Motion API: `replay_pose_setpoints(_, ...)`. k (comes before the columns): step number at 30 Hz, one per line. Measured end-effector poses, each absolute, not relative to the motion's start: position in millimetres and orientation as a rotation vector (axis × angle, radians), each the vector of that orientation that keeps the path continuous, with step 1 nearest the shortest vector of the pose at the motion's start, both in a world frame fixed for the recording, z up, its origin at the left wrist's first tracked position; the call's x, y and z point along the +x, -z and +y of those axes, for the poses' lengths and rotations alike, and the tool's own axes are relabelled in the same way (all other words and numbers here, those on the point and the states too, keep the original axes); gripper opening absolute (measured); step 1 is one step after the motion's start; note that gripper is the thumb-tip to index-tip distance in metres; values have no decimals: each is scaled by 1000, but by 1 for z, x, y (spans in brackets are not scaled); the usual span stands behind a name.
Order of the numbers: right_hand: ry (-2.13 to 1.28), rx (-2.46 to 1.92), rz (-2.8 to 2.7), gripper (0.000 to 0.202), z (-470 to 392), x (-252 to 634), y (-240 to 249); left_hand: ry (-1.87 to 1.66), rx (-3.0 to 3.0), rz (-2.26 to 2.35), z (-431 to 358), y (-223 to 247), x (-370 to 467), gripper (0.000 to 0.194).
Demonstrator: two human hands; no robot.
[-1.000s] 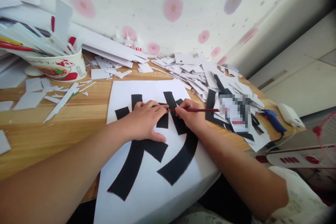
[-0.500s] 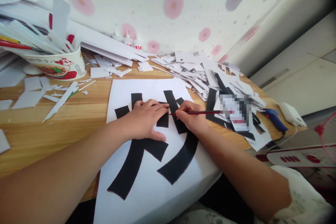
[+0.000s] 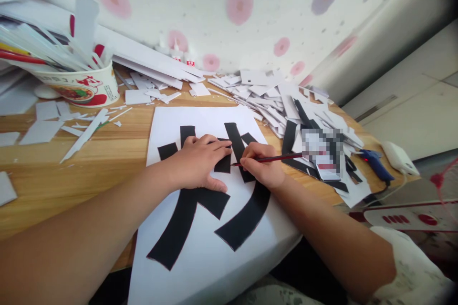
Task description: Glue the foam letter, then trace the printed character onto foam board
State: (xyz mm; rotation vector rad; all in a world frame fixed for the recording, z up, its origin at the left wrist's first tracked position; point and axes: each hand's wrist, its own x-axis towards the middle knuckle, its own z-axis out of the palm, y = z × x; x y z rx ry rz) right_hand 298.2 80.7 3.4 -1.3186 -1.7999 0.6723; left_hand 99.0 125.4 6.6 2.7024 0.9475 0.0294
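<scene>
A white sheet (image 3: 200, 267) lies in front of me and reaches over the table's near edge. On it rest black cut-out strokes (image 3: 171, 233), shaped like parts of a written character. My left hand (image 3: 202, 162) lies flat with fingers spread, pressing on the black cut-out and covering its middle. Between the fingers of my right hand (image 3: 263, 164) is a dark red and black pencil (image 3: 279, 157). Its tip touches down close to the right edge of a black square part (image 3: 223, 164), near my left fingertips. A curved black stroke (image 3: 246, 219) runs below my right hand.
A paper cup (image 3: 96, 86) full of sticks and tools stands at the left, with white scraps (image 3: 45, 132) around it. A heap of white offcuts (image 3: 257, 90) lies at the back right. Farther right are a blue glue gun (image 3: 375, 164) and a white box (image 3: 399, 157).
The pencil tip has moved a little down along the edge of the black square part, and my right hand has shifted with it. My left hand stays put. The view has shifted slightly.
</scene>
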Motion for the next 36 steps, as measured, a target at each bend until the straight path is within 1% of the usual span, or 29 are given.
replay_pose_setpoints(9, -809, -1161, -1805, 19, 81, 301, 2, 16, 2706, 965, 122, -10, 99, 86)
replay_pose_setpoints(19, -947, -1058, -1780, 21, 83, 302, 1, 23, 2725, 960, 123, -9, 99, 84)
replay_pose_setpoints(22, -986, -1056, -1718, 20, 85, 300, 1, 16, 2759, 988, 121, -9, 99, 80)
replay_pose_setpoints(25, -991, -1097, -1536, 19, 91, 295, 1, 58, 2768, 1059, 121, -9, 99, 79)
replay_pose_setpoints(27, -927, -1151, -1456, 24, 96, 294, -2, 23, 2820, 1074, 122, -9, 99, 67)
replay_pose_setpoints(30, -898, -1176, -1458, 22, 93, 297, -12, 31, 2863, 1099, 124, -9, 100, 63)
replay_pose_setpoints(34, -1060, -1042, -1470, 22, 63, 315, -26, 126, 2843, 1138, 124, -11, 101, 67)
replay_pose_setpoints(36, -1012, -1041, -1505, 19, 44, 331, -30, 194, 2808, 1166, 126, -11, 101, 71)
